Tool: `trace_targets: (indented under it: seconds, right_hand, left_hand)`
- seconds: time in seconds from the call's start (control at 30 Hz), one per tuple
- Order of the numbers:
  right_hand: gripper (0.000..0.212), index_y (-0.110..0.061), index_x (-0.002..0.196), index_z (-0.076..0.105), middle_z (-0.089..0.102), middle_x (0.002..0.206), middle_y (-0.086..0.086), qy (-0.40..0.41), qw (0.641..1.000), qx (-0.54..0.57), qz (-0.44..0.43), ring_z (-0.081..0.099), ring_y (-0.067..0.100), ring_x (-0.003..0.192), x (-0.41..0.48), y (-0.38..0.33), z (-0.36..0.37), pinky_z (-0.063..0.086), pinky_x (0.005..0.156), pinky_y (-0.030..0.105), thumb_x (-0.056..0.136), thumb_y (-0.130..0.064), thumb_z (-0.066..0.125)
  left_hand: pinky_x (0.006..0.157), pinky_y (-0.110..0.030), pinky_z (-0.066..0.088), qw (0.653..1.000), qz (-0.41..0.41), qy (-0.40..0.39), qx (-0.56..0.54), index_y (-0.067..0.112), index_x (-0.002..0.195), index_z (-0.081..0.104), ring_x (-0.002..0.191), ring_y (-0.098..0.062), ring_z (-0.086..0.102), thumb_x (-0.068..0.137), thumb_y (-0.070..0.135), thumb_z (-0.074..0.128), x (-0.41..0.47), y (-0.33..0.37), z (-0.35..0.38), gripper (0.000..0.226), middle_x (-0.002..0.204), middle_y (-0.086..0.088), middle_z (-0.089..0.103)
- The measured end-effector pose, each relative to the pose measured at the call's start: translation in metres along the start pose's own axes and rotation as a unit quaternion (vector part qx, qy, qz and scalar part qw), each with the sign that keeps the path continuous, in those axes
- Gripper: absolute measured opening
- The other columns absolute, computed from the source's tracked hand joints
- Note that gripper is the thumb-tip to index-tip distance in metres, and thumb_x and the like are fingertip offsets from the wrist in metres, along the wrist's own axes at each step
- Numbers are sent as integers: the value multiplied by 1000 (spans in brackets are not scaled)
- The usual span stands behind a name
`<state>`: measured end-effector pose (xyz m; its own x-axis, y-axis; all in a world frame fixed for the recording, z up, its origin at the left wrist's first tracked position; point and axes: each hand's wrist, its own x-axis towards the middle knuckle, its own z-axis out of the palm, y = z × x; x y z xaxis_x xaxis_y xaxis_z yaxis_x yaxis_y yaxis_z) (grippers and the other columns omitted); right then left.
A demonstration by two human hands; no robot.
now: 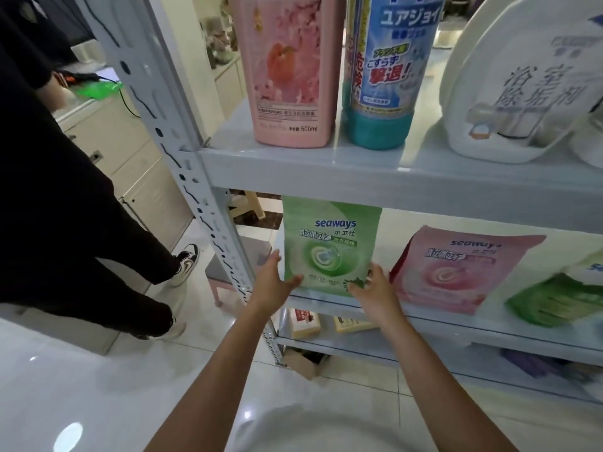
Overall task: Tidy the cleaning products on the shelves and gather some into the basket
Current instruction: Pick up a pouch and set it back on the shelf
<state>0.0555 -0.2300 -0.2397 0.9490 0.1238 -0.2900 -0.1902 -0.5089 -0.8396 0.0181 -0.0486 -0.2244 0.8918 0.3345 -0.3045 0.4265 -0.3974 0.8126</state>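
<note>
Three containers stand on the upper shelf (359,177): a pink bottle (290,76), a blue bottle (385,76) and a white jug (522,93). The middle shelf (456,324) carries two pouches. The green pouch (326,246) stands upright at its left end, and the pink pouch (450,272) leans to its right. Both arms reach forward. The left hand (275,282) pinches the green pouch's lower left edge, thumb in front. The right hand (375,288) curls its fingers on the lower right corner.

I see a narrow gap between green pouch (329,246) and pink pouch (456,272); the shelf post (182,164) blocks the left.
</note>
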Motion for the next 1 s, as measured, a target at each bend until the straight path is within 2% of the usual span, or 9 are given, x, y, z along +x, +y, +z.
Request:
trace_targets:
  seconds: [0.17,0.3,0.4,0.5,0.63,0.7,0.8,0.87,1.0]
  right_hand:
    - [13,-11,93,54,65,95,6,99,995,-1,34,63,26,87,19,17,12,52,74,41,87,-17,64]
    - [22,-15,70,48,60,76,10,172,984,-12,41,60,31,72,24,20,17,45,60,36,87,-13,63]
    - [12,-15,84,53,59,82,0,186,981,8,53,60,22,79,19,16,20,44,61,30,86,-13,64]
    - [38,-16,111,49,49,105,-4,238,971,-26,21,53,13,95,-7,-1,32,46,71,27,80,-16,71]
    - [35,-24,84,46,51,80,-9,123,987,-64,-79,50,9,71,-73,-25,61,42,58,26,73,-53,62]
    - [42,-24,84,43,48,80,-11,102,973,-169,-116,46,8,72,-90,-20,70,37,55,21,71,-62,55]
    - [26,-23,80,41,51,76,-8,139,938,-270,-165,47,14,68,-92,-12,75,26,48,18,86,-45,53]
    - [21,-20,75,47,55,67,-4,170,925,-276,-197,52,18,58,-92,-10,80,29,44,23,90,-35,45]
    - [29,-11,78,58,51,63,-6,190,961,-131,-151,48,14,55,-90,-9,76,36,50,30,94,-30,43]
  left_hand:
    - [88,-40,54,998,-29,4,-61,6,119,51,102,-25,62,82,11,74,23,-9,1,44,115,-9,61]
    - [85,-49,55,998,-18,-64,-19,9,102,65,97,-28,67,86,10,69,26,-16,-7,16,107,-10,70]
    - [71,-42,59,998,-2,-69,-6,18,86,65,84,-28,69,88,11,66,14,-12,-10,7,94,-8,72]
    - [52,-32,55,998,16,-50,-32,12,81,62,54,-20,63,93,13,61,-3,4,-11,12,78,-10,69]
    - [53,-34,53,997,20,-53,-49,2,83,65,45,-17,57,91,11,57,-14,20,-15,14,72,-18,68]
    - [47,-29,50,997,21,-62,-38,-3,86,64,40,-14,55,91,10,57,-18,19,-18,16,65,-15,65]
    - [39,-20,44,995,41,-84,-26,-1,79,63,32,-9,51,93,12,56,-28,16,-19,19,52,-6,59]
    - [39,-17,43,993,60,-97,-22,5,74,60,32,-6,50,95,15,56,-31,14,-21,24,49,-1,57]
    - [48,-22,37,981,172,-94,-2,11,68,48,42,-5,42,98,27,51,-42,16,-28,35,53,4,49]
